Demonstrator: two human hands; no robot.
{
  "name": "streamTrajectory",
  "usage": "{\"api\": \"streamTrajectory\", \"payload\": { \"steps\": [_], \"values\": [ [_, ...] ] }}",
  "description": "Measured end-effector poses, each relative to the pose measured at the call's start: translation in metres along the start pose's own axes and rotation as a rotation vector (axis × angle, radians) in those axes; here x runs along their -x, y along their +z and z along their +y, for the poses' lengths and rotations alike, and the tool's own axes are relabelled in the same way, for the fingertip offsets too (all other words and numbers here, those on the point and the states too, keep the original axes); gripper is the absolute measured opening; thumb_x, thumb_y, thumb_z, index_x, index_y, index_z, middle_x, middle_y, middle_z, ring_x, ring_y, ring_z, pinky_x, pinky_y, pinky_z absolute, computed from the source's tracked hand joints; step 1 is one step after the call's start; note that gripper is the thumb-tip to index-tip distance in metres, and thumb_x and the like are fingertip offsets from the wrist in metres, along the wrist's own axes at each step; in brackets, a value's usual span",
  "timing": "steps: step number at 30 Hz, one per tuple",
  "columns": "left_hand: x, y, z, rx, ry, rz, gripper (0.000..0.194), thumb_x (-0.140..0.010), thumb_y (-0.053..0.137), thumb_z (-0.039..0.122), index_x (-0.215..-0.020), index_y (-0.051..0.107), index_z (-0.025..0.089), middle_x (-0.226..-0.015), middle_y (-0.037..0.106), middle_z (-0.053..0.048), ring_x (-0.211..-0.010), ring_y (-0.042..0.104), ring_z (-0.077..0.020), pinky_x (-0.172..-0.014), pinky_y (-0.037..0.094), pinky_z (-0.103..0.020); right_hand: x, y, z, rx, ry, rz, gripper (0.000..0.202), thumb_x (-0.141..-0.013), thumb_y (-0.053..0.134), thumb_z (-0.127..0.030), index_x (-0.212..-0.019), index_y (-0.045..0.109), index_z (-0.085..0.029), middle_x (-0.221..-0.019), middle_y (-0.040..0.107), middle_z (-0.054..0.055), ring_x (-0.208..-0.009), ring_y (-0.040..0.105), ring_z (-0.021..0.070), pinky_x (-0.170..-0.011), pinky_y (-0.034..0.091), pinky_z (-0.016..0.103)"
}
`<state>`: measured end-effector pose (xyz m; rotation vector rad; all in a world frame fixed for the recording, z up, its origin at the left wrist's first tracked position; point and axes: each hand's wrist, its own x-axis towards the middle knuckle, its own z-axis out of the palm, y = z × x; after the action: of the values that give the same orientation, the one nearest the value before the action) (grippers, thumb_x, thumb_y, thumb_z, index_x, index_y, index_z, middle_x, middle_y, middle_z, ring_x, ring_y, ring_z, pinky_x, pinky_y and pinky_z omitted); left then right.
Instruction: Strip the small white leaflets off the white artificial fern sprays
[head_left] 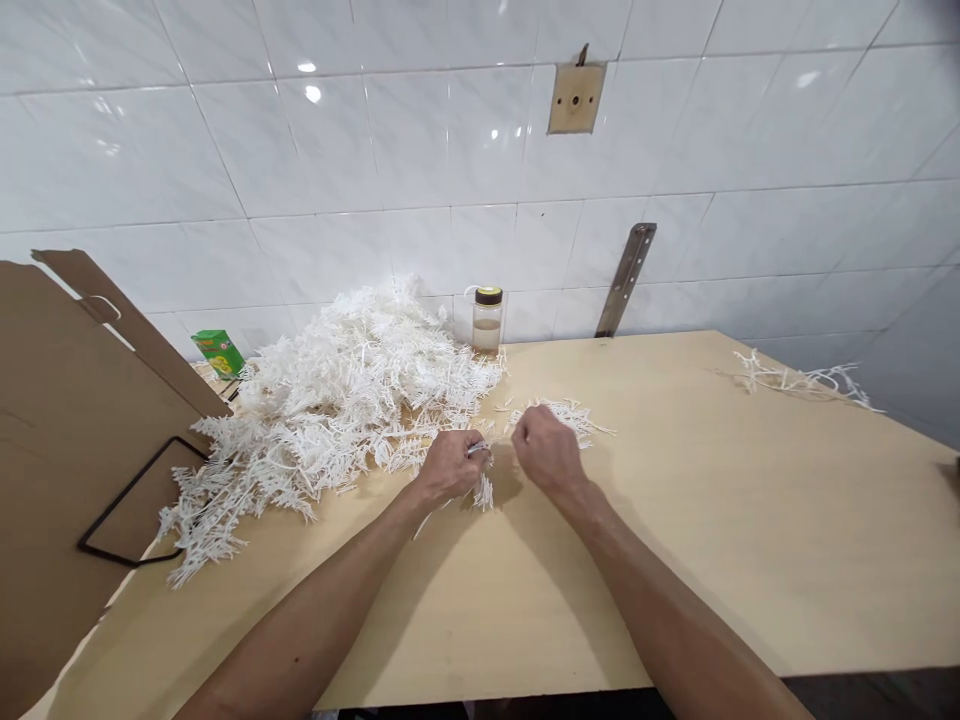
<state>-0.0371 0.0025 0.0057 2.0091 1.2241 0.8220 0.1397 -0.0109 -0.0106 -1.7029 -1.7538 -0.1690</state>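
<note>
My left hand (450, 466) is closed around a small white branched sprig (484, 490), whose thin tips hang out below the fingers. Facing it, a short gap away, my right hand (546, 446) is curled shut; whatever its fingers pinch is hidden. Just behind the right hand lies a small pile of short white pieces (574, 418). To the left of both hands rises a large heap of white branched sprigs (360, 370), spilling toward the front left of the table.
A jar with a dark lid (487, 322) stands by the tiled wall. At left are a cardboard box (60, 420), a green carton (219, 352) and a black wire frame (112, 505). Bare white stems (806, 380) lie at the right edge of the wooden table (750, 520). A metal bracket (627, 280) leans upright behind.
</note>
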Motion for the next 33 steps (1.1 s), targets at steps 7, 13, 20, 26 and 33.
{"api": "streamTrajectory", "payload": {
  "steps": [7,13,20,26,33],
  "values": [
    [0.005,0.001,0.002,-0.028,0.005,0.152,0.037,-0.08,0.052,0.036,-0.054,0.032,0.019,-0.053,0.031,0.005,-0.053,0.031,-0.0101,-0.055,0.022,-0.026,-0.009,-0.014,0.034,-0.234,0.244,0.1,0.022,-0.08,0.053,-0.029,-0.094,0.064,-0.016,-0.094,0.068,0.009,-0.061,0.057,0.0162,-0.076,0.046,0.035],
    [0.003,0.003,-0.004,-0.09,0.053,0.16,0.03,-0.082,0.05,0.032,-0.058,0.039,0.019,-0.057,0.038,0.004,-0.056,0.035,-0.011,-0.056,0.023,-0.027,0.001,-0.025,-0.014,-0.622,0.201,-0.397,0.04,-0.084,0.052,-0.055,-0.088,0.069,-0.019,-0.067,0.066,0.001,-0.042,0.053,0.012,-0.044,0.043,0.025],
    [0.003,0.003,-0.005,-0.19,0.146,0.151,0.026,-0.084,0.047,0.026,-0.06,0.038,0.019,-0.062,0.042,0.002,-0.06,0.038,-0.0121,-0.057,0.025,-0.027,0.003,-0.017,-0.018,-0.65,0.241,-0.467,0.032,-0.079,0.06,-0.047,-0.086,0.071,-0.018,-0.068,0.069,0.002,-0.046,0.056,0.0116,-0.039,0.04,0.021],
    [0.003,0.005,-0.006,-0.207,0.151,0.149,0.026,-0.085,0.048,0.027,-0.061,0.045,0.018,-0.064,0.045,0.002,-0.06,0.04,-0.0121,-0.058,0.027,-0.026,0.003,-0.014,-0.015,-0.511,0.135,-0.405,0.025,-0.081,0.056,-0.037,-0.078,0.074,-0.019,-0.07,0.071,0.002,-0.052,0.059,0.0132,-0.052,0.043,0.024],
    [0.004,0.009,-0.008,-0.221,0.138,0.191,0.021,-0.086,0.051,0.03,-0.069,0.057,0.018,-0.069,0.055,0.0,-0.065,0.047,-0.0133,-0.062,0.032,-0.026,0.004,-0.008,-0.017,-0.381,0.097,-0.328,0.025,-0.08,0.053,-0.031,-0.07,0.073,-0.02,-0.067,0.071,0.001,-0.061,0.06,0.015,-0.062,0.04,0.025]
  ]
}}
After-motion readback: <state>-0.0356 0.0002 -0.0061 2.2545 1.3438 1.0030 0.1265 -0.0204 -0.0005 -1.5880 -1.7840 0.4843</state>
